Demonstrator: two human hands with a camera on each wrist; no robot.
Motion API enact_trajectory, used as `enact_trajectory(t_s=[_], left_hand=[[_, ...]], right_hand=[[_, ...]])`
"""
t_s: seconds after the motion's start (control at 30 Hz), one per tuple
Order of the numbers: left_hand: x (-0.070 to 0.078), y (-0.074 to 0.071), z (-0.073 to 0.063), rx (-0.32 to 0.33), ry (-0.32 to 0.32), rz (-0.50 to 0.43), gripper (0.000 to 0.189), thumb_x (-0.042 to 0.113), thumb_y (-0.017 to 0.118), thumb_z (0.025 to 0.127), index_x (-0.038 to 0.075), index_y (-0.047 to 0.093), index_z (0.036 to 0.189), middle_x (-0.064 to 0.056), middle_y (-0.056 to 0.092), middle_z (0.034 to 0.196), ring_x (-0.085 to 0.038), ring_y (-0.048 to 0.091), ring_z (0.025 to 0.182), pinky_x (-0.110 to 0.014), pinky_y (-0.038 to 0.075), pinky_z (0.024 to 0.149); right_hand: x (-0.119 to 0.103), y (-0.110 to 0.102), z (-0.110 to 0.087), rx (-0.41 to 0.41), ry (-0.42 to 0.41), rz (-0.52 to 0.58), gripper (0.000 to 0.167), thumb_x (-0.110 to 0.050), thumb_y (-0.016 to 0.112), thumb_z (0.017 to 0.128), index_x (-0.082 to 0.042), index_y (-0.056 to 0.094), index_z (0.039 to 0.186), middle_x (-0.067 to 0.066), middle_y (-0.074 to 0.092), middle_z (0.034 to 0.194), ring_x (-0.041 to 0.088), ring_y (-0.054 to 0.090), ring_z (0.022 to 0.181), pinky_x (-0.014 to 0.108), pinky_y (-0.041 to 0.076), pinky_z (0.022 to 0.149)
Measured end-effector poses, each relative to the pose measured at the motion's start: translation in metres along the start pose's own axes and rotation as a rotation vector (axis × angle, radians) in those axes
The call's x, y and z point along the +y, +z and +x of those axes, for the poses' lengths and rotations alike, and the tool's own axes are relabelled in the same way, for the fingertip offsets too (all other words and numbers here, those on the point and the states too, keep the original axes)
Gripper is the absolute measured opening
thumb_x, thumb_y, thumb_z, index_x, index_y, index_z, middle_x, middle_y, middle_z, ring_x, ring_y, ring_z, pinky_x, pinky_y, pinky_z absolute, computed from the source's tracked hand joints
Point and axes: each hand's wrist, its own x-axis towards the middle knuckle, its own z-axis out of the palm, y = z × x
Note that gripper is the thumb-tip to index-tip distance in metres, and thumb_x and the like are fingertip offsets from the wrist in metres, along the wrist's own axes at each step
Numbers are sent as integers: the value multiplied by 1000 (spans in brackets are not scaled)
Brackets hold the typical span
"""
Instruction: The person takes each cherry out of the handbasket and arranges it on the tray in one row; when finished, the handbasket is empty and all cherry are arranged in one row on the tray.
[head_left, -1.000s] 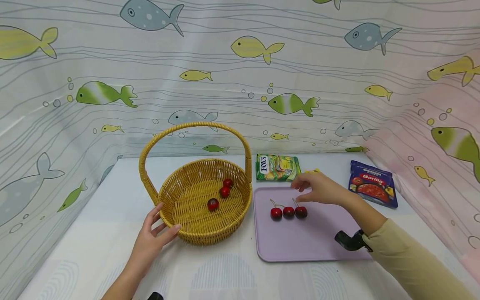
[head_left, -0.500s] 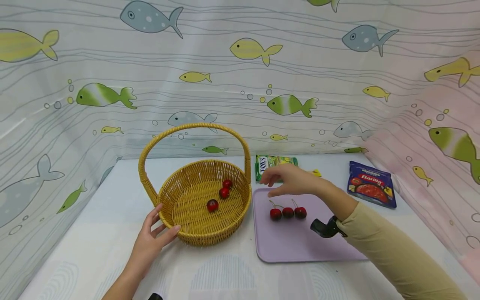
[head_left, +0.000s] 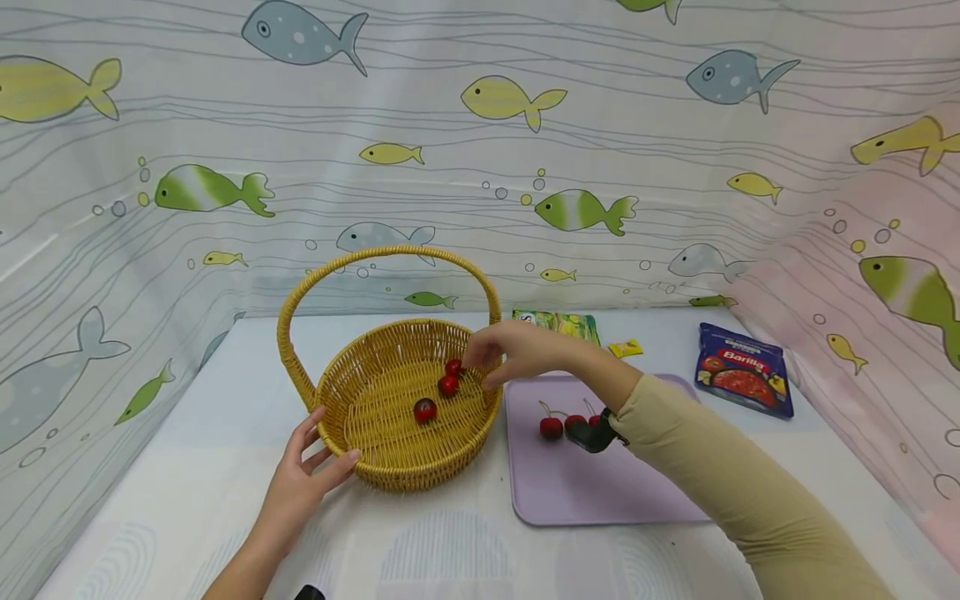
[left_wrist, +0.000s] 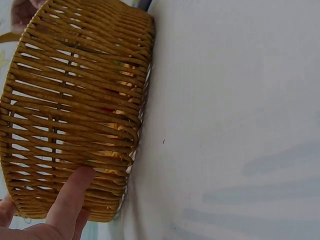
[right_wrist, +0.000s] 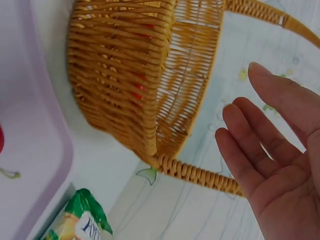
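The person's left hand (head_left: 302,469), its grip loosely spread, touches the round golden wicker basket (head_left: 408,477); three glossy dark-red cherries (head_left: 425,410) lie inside it; the right hand (head_left: 517,346), its grip relaxed with thumb parted, hovers near the basket's right rim; three more cherries (head_left: 551,428) sit on the rectangular lilac tray (head_left: 592,492).

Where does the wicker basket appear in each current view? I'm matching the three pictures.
Head: the wicker basket is left of centre, the left hand at its near left side.
Left wrist: the wicker basket fills much of the left side, outer wall close up.
Right wrist: the wicker basket is at upper middle, cut off by the top edge.
Shared landmark: the right hand, partly visible at top left in the left wrist view.
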Motion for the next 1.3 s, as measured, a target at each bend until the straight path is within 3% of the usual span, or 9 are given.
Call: enact_trajectory(t_s=[0.33, 0.63, 0.87, 1.17, 1.3], left_hand=[[0, 0, 0, 9, -8, 18, 88, 23, 66, 88, 19, 5, 151, -22, 4, 150, -43, 24, 132, -30, 51, 85], [-2, 0, 2, 7, -2, 19, 88, 22, 66, 88, 20, 5, 151, -22, 5, 150, -43, 24, 132, -30, 51, 85], [-2, -1, 2, 5, 0, 23, 87, 23, 66, 89, 20, 4, 151, -22, 5, 149, -43, 24, 132, -30, 51, 85], [-2, -1, 2, -1, 15, 15, 85, 22, 65, 89, 20, 6, 151, -21, 5, 149, -43, 24, 132, -31, 51, 85], [-1, 0, 2, 5, 15, 17, 84, 22, 65, 89, 20, 7, 151, -21, 6, 149, -43, 24, 132, -32, 50, 86]], right_hand=[[0, 8, 44, -69, 53, 37, 26, -5, 74, 80, -9, 63, 103, -1, 61, 93, 20, 61, 92, 21, 50, 77], [0, 14, 76, -130, 80, 45, 28, -5, 72, 82, -10, 63, 108, 11, 61, 108, 21, 59, 99, 21, 48, 80], [6, 22, 99, -190, 112, 113, 26, -3, 71, 82, -9, 65, 106, 11, 60, 110, 25, 56, 105, 22, 49, 80], [18, 36, 118, -349, 245, 133, 31, 1, 71, 80, -4, 66, 110, 11, 60, 110, 17, 55, 97, 33, 51, 81], [21, 41, 124, -425, 251, 66, 31, -3, 73, 80, -8, 67, 110, 5, 62, 105, 13, 56, 95, 28, 51, 79]])
